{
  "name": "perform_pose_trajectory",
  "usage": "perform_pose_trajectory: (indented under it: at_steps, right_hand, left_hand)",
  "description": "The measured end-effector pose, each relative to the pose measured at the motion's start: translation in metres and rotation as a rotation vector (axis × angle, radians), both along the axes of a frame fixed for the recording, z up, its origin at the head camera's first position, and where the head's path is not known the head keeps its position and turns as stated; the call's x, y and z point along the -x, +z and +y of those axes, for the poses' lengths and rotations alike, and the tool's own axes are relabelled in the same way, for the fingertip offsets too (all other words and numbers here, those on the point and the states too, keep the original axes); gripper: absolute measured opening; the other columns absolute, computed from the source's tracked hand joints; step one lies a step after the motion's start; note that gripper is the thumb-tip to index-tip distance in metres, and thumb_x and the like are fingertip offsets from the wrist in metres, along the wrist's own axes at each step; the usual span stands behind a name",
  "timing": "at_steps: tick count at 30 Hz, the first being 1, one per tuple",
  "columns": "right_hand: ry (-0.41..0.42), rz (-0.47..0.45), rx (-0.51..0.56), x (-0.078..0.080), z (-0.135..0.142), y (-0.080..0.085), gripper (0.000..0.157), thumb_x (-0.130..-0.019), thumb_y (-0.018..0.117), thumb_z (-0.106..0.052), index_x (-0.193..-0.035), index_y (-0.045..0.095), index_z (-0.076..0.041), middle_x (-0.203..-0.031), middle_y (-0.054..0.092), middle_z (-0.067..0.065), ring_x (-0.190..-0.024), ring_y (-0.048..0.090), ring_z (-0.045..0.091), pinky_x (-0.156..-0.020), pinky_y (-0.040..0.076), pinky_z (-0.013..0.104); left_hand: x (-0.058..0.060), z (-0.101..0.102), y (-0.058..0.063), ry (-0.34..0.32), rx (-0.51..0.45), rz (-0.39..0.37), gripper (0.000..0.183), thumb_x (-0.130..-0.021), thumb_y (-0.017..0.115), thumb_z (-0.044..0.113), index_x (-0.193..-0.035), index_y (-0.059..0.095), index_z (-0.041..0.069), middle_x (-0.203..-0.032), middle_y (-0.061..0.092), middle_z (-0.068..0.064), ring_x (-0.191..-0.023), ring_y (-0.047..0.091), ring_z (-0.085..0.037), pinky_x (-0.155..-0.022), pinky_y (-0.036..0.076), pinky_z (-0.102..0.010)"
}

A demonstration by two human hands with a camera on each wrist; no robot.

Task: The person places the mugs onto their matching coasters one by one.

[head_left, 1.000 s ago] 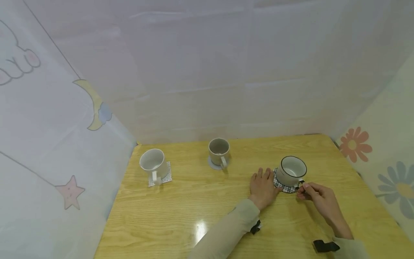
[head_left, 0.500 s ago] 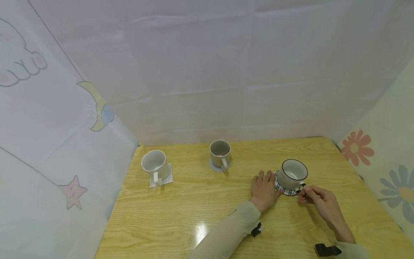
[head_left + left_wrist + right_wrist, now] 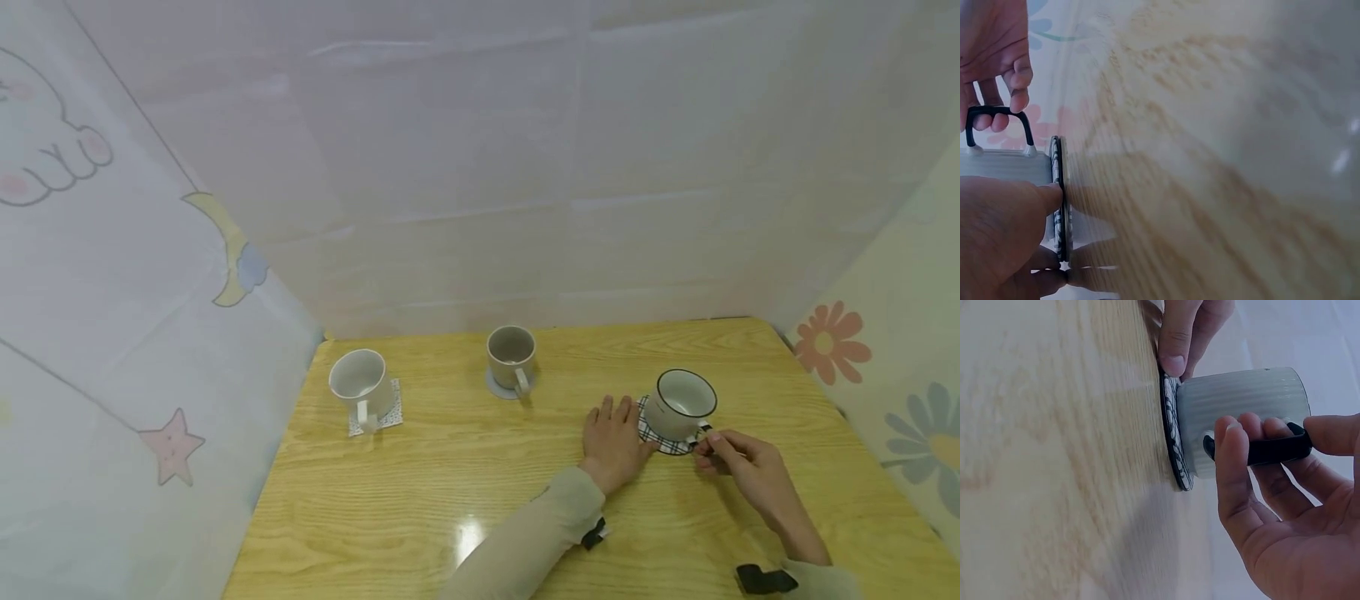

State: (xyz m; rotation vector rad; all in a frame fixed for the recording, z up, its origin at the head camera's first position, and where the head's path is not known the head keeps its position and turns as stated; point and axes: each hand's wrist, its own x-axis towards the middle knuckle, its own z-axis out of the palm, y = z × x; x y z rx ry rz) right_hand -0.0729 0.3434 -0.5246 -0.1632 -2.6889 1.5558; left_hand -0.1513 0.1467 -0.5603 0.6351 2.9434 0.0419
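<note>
A white mug (image 3: 667, 419) with a black rim stands at the table's right on a round black-and-white coaster (image 3: 672, 447). My right hand (image 3: 752, 475) grips its black handle (image 3: 1272, 450), fingers curled through it and the thumb on its upper end. In the right wrist view, the mug's wall looks ribbed and its base sits against the coaster. My left hand (image 3: 615, 446) lies palm down on the table left of the mug, fingers stretched forward. Its thumb (image 3: 1052, 197) presses on the coaster's edge.
At the left, a white mug (image 3: 367, 385) stands on a square speckled coaster (image 3: 390, 410). A greyish mug (image 3: 510, 358) sits on a round pale coaster (image 3: 501, 389) near the back middle. Printed cloth walls (image 3: 465, 167) border the wooden table (image 3: 405, 500).
The head view has shifted slightly. Both hands, the mug and the coaster keep the same positions relative to one another.
</note>
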Motion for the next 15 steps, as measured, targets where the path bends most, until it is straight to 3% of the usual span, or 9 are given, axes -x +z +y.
perform_pose_trajectory:
  at_steps: [5, 10, 15]
  right_hand:
    - [-0.004, 0.000, -0.045, -0.001, -0.001, 0.004, 0.044, -0.114, 0.053, -0.029, -0.117, 0.072, 0.010, -0.093, 0.080, -0.005, -0.079, 0.076, 0.008, -0.065, 0.064, 0.030]
    - [-0.027, 0.040, -0.202, 0.001, 0.000, 0.010, 0.039, -0.111, 0.060, -0.032, -0.115, 0.076, 0.003, -0.095, 0.082, 0.010, -0.072, 0.074, 0.006, -0.057, 0.060, 0.029]
    - [-0.066, 0.116, -0.336, 0.004, 0.005, 0.019, 0.038, -0.108, 0.065, -0.035, -0.123, 0.074, -0.001, -0.117, 0.075, 0.025, -0.082, 0.054, -0.020, -0.060, 0.053, 0.018]
  left_hand:
    - [0.002, -0.002, -0.002, -0.015, -0.013, -0.001, 0.074, -0.105, 0.038, 0.073, -0.168, 0.034, 0.035, -0.174, 0.030, 0.018, -0.163, 0.027, -0.012, -0.128, 0.032, -0.032]
    - [0.003, -0.008, 0.002, -0.035, -0.047, 0.012, 0.072, -0.105, 0.043, 0.072, -0.166, 0.039, 0.034, -0.171, 0.035, 0.017, -0.161, 0.031, -0.015, -0.126, 0.037, -0.033]
    - [0.006, -0.020, 0.014, -0.052, -0.100, 0.016, 0.069, -0.106, 0.048, 0.068, -0.163, 0.044, 0.029, -0.169, 0.041, 0.008, -0.158, 0.037, -0.023, -0.123, 0.041, -0.035]
